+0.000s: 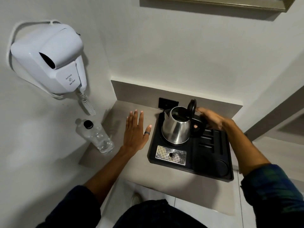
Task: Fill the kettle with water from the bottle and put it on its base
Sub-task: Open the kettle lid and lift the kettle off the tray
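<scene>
Centrally, a steel kettle [176,127] is standing upright at the back left of a black tray [212,155], its lid [192,106] hinged up and the mouth lying open. The right hand [210,118] is wrapping around the kettle's black handle [199,125] from the right; its fingers are blurred, so how firmly it is gripping cannot be told. The left hand [136,130] is hovering flat and open, fingers spread, over the bare counter [164,183] between the tray's left edge and the capped water bottle [96,135]. The bottle is standing upright near the counter's left edge, just beside the wall, apart from the left hand. A perforated metal drip grille [171,155] is lying in the tray in front of the kettle. A wall-mounted hair dryer [52,60] is hanging above the bottle.
</scene>
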### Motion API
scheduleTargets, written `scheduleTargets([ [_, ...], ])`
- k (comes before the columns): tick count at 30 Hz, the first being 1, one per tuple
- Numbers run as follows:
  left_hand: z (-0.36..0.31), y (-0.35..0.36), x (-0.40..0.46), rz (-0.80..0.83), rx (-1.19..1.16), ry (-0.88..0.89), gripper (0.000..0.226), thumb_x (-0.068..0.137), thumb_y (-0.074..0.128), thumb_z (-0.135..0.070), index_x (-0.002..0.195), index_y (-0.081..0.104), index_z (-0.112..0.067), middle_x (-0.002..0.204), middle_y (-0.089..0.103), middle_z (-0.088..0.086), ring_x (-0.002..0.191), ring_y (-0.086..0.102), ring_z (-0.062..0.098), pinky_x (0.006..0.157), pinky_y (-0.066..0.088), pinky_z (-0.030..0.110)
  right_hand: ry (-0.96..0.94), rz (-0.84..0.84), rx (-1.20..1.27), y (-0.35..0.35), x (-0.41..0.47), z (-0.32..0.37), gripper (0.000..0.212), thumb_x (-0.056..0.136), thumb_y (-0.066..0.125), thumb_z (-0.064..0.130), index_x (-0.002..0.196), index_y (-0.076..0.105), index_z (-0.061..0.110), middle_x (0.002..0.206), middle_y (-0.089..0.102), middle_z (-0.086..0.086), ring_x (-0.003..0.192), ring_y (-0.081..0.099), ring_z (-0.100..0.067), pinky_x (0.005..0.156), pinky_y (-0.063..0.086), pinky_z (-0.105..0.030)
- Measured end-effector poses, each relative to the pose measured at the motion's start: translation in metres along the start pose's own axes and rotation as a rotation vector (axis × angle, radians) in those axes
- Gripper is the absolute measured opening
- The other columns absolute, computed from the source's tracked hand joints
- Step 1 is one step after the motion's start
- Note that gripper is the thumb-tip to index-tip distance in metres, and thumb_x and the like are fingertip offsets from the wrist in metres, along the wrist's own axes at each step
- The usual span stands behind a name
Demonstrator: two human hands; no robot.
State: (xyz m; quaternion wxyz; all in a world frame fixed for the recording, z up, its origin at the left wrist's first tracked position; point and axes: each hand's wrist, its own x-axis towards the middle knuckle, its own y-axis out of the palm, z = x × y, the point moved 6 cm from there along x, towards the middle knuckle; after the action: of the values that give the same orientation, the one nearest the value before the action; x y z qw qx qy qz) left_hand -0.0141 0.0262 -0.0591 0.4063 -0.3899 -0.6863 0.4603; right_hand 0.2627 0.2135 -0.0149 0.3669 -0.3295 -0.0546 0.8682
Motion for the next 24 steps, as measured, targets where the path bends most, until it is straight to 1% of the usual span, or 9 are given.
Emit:
scheduleTargets([
  [2,-0.001,0.002,-0.004,-0.003,0.002,-0.005,0.077,0.102,0.025,-0.058,0.165,0.019,-0.013,0.172,0.017,0.017,0.162,0.008,0.037,0.131,0.008,0.047,-0.008,0.012,0.029,0.000,-0.001,-0.006,0.069,0.100,0.038,0.070,0.123,0.070,0.013,0.108,0.077,-0.022,0.099,0.070,-0.034,0.101,0.049,-0.049],
  [5,-0.002,0.004,-0.011,-0.004,0.025,-0.004,0.080,0.101,0.017,-0.061,0.165,0.018,-0.013,0.173,0.016,0.017,0.162,0.007,0.037,0.132,0.011,0.050,-0.001,-0.015,0.081,0.005,0.001,-0.012,0.087,0.084,0.044,0.080,0.115,0.073,0.004,0.099,0.075,-0.020,0.090,0.067,-0.031,0.095,0.051,-0.046],
  [8,-0.001,0.001,-0.019,-0.055,0.057,-0.024,0.080,0.103,0.017,-0.062,0.165,0.019,-0.012,0.173,0.015,0.017,0.161,0.008,0.038,0.131,0.016,0.053,-0.039,-0.023,0.157,0.014,0.009,-0.020,0.077,0.083,0.048,0.085,0.100,0.072,0.013,0.080,0.067,-0.004,0.076,0.055,-0.022,0.081,0.047,-0.041],
  [11,0.002,-0.009,-0.029,-0.155,0.107,-0.035,0.079,0.104,0.024,-0.061,0.166,0.016,-0.012,0.174,0.007,0.017,0.162,0.001,0.037,0.132,0.006,0.053,-0.065,-0.115,0.238,0.014,0.013,-0.029,0.093,0.073,0.052,0.094,0.113,0.073,0.013,0.095,0.069,-0.005,0.083,0.056,-0.020,0.081,0.045,-0.041],
  [14,0.017,-0.026,-0.039,-0.278,0.146,-0.062,0.080,0.104,0.034,-0.058,0.166,0.013,-0.013,0.175,0.000,0.016,0.162,-0.003,0.037,0.131,0.000,0.054,-0.085,-0.179,0.272,0.015,0.016,-0.030,0.078,0.077,0.052,0.086,0.118,0.077,0.024,0.119,0.075,-0.003,0.109,0.065,-0.024,0.095,0.048,-0.051],
  [16,0.032,-0.040,-0.046,-0.364,0.166,-0.094,0.079,0.104,0.040,-0.055,0.166,0.016,-0.011,0.174,0.002,0.020,0.161,-0.002,0.040,0.131,0.003,0.057,-0.081,-0.217,0.262,0.015,0.020,-0.028,0.081,0.073,0.056,0.085,0.110,0.079,0.017,0.109,0.077,-0.007,0.103,0.066,-0.029,0.095,0.049,-0.052],
  [18,0.048,-0.058,-0.054,-0.463,0.166,-0.134,0.077,0.104,0.044,-0.050,0.164,0.024,-0.006,0.171,0.009,0.026,0.160,0.002,0.045,0.130,0.005,0.060,-0.086,-0.247,0.241,0.015,0.026,-0.022,0.079,0.070,0.059,0.084,0.095,0.077,0.012,0.090,0.075,-0.007,0.088,0.062,-0.029,0.083,0.048,-0.043],
  [21,0.078,-0.086,-0.062,-0.595,0.082,-0.234,0.072,0.101,0.055,-0.038,0.158,0.034,0.000,0.167,0.019,0.032,0.156,0.013,0.053,0.128,0.011,0.063,-0.117,-0.242,0.262,0.021,0.033,-0.006,0.068,0.069,0.064,0.080,0.087,0.078,0.016,0.067,0.070,0.001,0.076,0.055,-0.023,0.073,0.043,-0.037],
  [24,0.106,-0.107,-0.068,-0.675,-0.035,-0.295,0.063,0.101,0.059,-0.026,0.152,0.042,0.006,0.163,0.028,0.034,0.154,0.021,0.052,0.130,0.013,0.056,-0.153,-0.197,0.283,0.037,0.044,0.014,0.066,0.072,0.067,0.080,0.090,0.083,0.018,0.081,0.077,0.000,0.084,0.060,-0.024,0.078,0.046,-0.039],
])
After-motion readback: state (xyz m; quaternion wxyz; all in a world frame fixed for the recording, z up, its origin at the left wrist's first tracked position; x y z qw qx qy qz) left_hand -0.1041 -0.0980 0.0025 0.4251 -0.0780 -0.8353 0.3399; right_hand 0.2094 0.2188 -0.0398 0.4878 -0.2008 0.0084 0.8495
